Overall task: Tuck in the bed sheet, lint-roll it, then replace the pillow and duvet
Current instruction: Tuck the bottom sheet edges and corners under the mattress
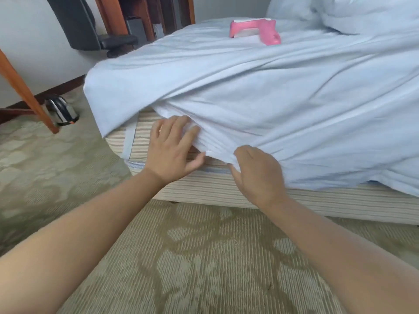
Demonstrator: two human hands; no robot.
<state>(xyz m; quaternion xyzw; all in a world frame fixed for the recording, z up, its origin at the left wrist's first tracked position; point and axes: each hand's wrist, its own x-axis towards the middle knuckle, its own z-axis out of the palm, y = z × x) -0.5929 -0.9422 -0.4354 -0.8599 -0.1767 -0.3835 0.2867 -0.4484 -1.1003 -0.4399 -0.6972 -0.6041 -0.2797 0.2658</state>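
- L hand (173,147): fingers spread & mostly straight, laid flat on the bunched edge of the pale blue cotton bed sheet (249,91), pressing it against the mattress side; thumb under the fold. Not gripping.
- R hand (258,173): fingers curled over the sheet's hem just right of the L hand, pinching a fold of cloth; fingertips hidden in the fabric.
- Sheet lies over the beige-striped mattress (226,189), wrinkled, w/ diagonal creases running up from the hands. Near edge is lifted & gathered here, so striped mattress side shows below it; corner to the left of the hands hangs loose, not tucked yet.
- Pink plastic lint roller (255,30) sits on the sheet, far side of the mattress from the hands, untouched.
- White duvet/pillow heap (362,12) at the mattress's far right end, still piled off to one side.
- Handling, as I judge it: sheet is light, soft, limp, so it'll bunch & slide back unless held taut. Best to grip at the hem w/ both hands apart, pull down, then push flat-handed under the mattress edge. Mattress prob. heavy; a slight lift w/ one hand may be needed.
- Stage: tucking, early; rolling & remaking not begun.
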